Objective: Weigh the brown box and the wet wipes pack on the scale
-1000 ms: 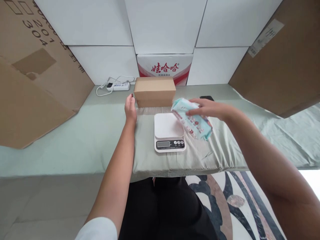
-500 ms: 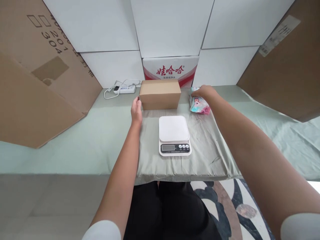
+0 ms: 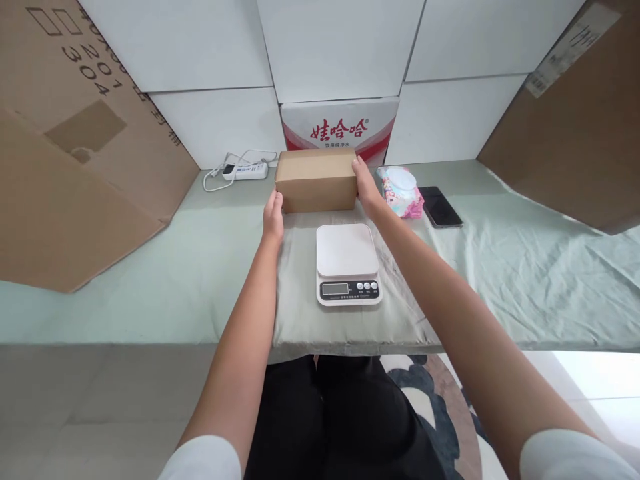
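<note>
Left hand [image 3: 273,215] flat against left end of box [image 3: 316,180], right hand [image 3: 367,185] flat against right end, fingers extended, box pressed between palms at back of table [image 3: 150,280]. Scale [image 3: 347,262] just in front, between the forearms. Wipes pack [image 3: 400,190] and phone [image 3: 440,207] right of box; power strip [image 3: 245,171] left.
</note>
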`<state>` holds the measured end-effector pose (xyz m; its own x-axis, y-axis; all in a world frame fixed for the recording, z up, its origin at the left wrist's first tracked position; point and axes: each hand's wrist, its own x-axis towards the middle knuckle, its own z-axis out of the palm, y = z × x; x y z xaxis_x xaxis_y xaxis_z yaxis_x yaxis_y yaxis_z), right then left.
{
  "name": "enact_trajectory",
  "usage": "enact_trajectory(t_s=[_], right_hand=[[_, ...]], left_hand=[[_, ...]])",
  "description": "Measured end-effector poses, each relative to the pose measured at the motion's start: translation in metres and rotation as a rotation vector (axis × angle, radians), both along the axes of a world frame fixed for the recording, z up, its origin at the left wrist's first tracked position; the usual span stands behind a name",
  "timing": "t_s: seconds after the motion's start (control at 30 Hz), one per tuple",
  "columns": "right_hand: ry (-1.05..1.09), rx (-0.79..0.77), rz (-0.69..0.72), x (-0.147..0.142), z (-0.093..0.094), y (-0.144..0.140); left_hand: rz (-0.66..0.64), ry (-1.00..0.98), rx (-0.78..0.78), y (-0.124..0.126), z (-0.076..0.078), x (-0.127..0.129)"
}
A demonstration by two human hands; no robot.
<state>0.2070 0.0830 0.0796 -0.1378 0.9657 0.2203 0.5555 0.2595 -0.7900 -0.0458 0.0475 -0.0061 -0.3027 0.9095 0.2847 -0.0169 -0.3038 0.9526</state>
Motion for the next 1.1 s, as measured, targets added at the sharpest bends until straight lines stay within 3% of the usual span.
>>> enact_trajectory(t_s=[0.17,0.27,0.33,0.4,0.5,0.63,0.77,1.1], right_hand=[[0.002,0.043,-0.021,0.000,0.001,-0.018],[-0.099,0.169,-0.032,0.023,0.014,-0.046],[-0.044,0.251,-0.010,0.043,0.019,-0.074],[0.101,0.308,0.019,0.061,0.018,-0.104],[0.208,0.331,-0.012,0.080,0.009,-0.148],[0.233,0.322,-0.070,0.087,-0.005,-0.188],[0.258,0.296,-0.101,0.084,-0.014,-0.201],[0.294,0.294,-0.117,0.086,-0.021,-0.201]], left_hand=[[-0.039,-0.006,0.007,-0.016,0.018,0.006],[-0.051,0.002,0.112,-0.045,0.037,0.014],[-0.071,0.007,0.174,-0.073,0.044,0.020],[-0.076,-0.005,0.203,-0.106,0.042,0.027],[-0.110,-0.023,0.192,-0.154,0.027,0.038],[-0.123,0.010,0.152,-0.195,0.009,0.047],[-0.123,0.060,0.130,-0.205,0.008,0.050],[-0.170,0.079,0.124,-0.204,0.010,0.052]])
